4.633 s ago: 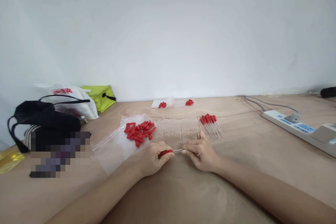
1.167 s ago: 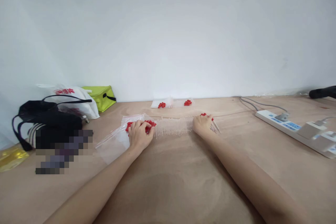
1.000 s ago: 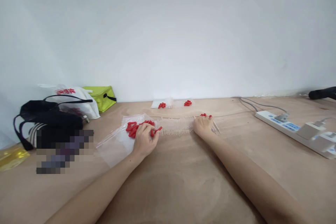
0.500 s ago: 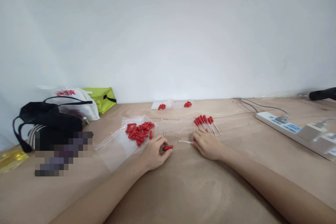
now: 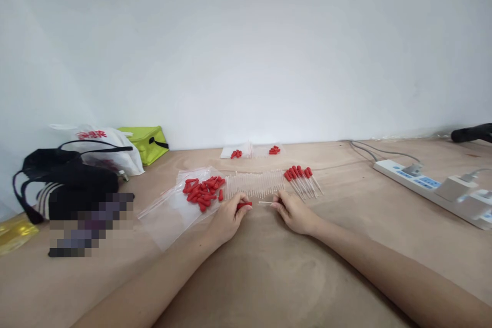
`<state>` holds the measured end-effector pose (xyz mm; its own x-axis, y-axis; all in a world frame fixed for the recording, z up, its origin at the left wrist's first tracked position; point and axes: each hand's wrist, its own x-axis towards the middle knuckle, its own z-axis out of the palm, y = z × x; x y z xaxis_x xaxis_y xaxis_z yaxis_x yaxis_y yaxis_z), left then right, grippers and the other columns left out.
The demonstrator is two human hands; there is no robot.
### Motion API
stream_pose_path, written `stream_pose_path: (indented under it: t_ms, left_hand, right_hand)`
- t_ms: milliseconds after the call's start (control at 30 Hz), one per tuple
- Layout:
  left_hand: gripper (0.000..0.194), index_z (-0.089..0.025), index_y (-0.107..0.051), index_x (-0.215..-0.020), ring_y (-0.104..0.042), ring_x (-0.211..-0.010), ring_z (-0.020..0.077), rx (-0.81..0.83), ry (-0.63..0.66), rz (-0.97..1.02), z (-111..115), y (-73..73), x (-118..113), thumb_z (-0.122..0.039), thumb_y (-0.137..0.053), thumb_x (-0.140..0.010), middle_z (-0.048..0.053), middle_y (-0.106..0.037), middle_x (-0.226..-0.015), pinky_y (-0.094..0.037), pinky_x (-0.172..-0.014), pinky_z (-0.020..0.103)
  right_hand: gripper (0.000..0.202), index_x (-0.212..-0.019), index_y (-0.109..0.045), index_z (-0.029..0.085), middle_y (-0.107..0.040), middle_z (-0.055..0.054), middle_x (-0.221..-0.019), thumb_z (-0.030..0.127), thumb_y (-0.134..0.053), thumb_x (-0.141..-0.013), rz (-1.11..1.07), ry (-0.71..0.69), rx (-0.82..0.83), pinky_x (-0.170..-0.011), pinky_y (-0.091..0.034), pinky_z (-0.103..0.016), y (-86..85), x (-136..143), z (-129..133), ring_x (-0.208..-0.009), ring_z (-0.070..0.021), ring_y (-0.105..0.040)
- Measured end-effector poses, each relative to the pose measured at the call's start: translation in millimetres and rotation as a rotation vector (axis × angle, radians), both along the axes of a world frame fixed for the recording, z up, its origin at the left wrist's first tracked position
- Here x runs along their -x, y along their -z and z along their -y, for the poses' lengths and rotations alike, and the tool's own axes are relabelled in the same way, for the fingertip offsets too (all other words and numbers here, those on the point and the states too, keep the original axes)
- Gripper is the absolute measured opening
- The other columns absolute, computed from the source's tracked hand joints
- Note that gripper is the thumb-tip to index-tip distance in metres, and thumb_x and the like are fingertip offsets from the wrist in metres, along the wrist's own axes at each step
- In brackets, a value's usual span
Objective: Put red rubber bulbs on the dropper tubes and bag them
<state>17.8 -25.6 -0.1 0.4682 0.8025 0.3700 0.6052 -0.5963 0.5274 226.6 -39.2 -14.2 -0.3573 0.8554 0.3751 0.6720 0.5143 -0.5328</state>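
Note:
Between thumb and fingers, my left hand (image 5: 229,217) pinches a red rubber dropper bulb (image 5: 245,205), its tip pointing right. Across a small gap, my right hand (image 5: 295,211) is closed on a thin clear dropper tube (image 5: 265,202) whose free end points left at the bulb. Bulb and tube do not touch. Behind the hands lies a row of clear tubes (image 5: 253,183). Several droppers with red bulbs (image 5: 302,179) on them lie at the right end of that row. A heap of loose red bulbs (image 5: 202,192) rests on a clear plastic bag (image 5: 169,220) at the left.
Small bags with red bulbs (image 5: 274,150) lie by the wall. At the left are a black bag (image 5: 84,184), a white plastic bag (image 5: 126,154) and a lime-green case (image 5: 151,146). A white power strip (image 5: 400,176) with plugs and cables sits at the right.
My left hand has closed its grip around the red bulb. My right hand has lifted the tube slightly and now pinches it level with the bulb, leaving the bulb-topped droppers uncovered.

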Motion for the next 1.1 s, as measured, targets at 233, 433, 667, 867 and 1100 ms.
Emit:
stream_pose_path:
  t_ms: [233,433,667,867,1100]
  left_hand:
    - [0.017,-0.017,-0.056,-0.087,-0.057,-0.066,0.0132,-0.06,0.064,0.015,-1.8,2.2,-0.8,-0.021,-0.04,-0.084,0.001,-0.062,-0.075,-0.043,-0.062,0.023]
    - [0.018,-0.016,-0.057,-0.084,-0.056,-0.062,0.0117,-0.079,0.078,0.027,0.9,-0.5,-2.6,-0.022,-0.04,-0.084,0.0,-0.06,-0.069,-0.043,-0.058,0.021]
    - [0.018,-0.015,-0.059,-0.082,-0.056,-0.064,0.0117,-0.109,0.165,0.058,2.0,-0.4,-0.9,-0.019,-0.042,-0.083,0.002,-0.061,-0.072,-0.044,-0.061,0.021]
    - [0.017,-0.015,-0.062,-0.082,-0.056,-0.067,0.0123,-0.122,0.217,0.044,3.4,-0.3,1.4,-0.019,-0.045,-0.082,0.003,-0.062,-0.073,-0.044,-0.063,0.022]
    - [0.017,-0.016,-0.063,-0.086,-0.057,-0.066,0.0118,0.0,0.159,0.093,0.2,1.4,6.1,-0.022,-0.048,-0.08,0.003,-0.063,-0.079,-0.046,-0.062,0.023]
  right_hand:
    - [0.005,-0.078,-0.043,0.018,-0.053,-0.002,-0.071,0.016,-0.039,-0.081,-0.174,-0.046,-0.022,-0.06,-0.036,-0.024,1.1,7.2,2.0,-0.065,-0.013,-0.048]
    - [0.007,-0.077,-0.046,0.018,-0.054,-0.002,-0.07,0.017,-0.04,-0.081,-0.188,-0.083,-0.017,-0.06,-0.036,-0.023,-0.9,13.3,3.4,-0.065,-0.0122,-0.048]
    - [0.016,-0.065,-0.051,0.017,-0.049,0.003,-0.057,0.022,-0.044,-0.08,-0.194,-0.143,0.068,-0.054,-0.034,-0.02,-1.5,12.0,1.3,-0.055,-0.0093,-0.043]
    - [0.021,-0.065,-0.059,0.016,-0.05,0.003,-0.054,0.027,-0.047,-0.079,-0.185,-0.145,0.118,-0.051,-0.034,-0.02,0.3,9.3,0.6,-0.052,-0.0088,-0.043]
    - [0.021,-0.081,-0.064,0.019,-0.064,-0.002,-0.077,0.024,-0.044,-0.08,-0.209,-0.182,0.065,-0.065,-0.04,-0.023,-4.0,7.7,5.8,-0.069,-0.0121,-0.054]
